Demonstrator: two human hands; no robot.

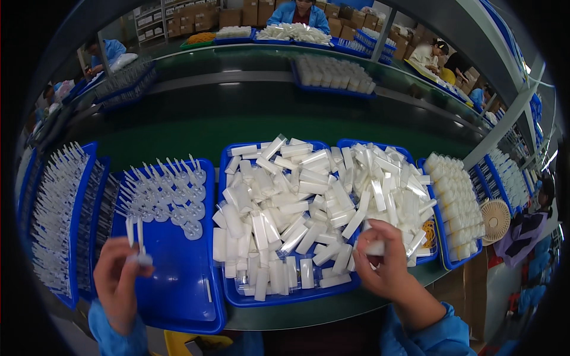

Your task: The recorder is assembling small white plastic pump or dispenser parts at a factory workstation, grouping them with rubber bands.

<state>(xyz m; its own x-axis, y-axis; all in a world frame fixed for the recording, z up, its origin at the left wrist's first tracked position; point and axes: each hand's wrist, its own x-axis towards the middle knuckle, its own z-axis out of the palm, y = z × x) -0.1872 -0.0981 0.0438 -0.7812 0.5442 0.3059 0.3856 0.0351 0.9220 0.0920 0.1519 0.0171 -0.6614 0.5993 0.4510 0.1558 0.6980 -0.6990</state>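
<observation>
At the left, my left hand is closed on a whitish plastic stemmed piece, its thin stems pointing up. The hand is over the near left part of a blue tray, where rows of clear-based pieces with upright white stems fill the far end. My right hand has its fingers curled round a small white piece, partly hidden by the fingers. It hovers at the right edge of a blue tray heaped with white rectangular pieces in clear sleeves.
A second heaped blue tray adjoins at the right, with yellow rubber bands in it. Beyond it stands a tray of whitish cylinders and a beige fan. Stacked trays of stemmed pieces line the left. Co-workers sit across the green conveyor.
</observation>
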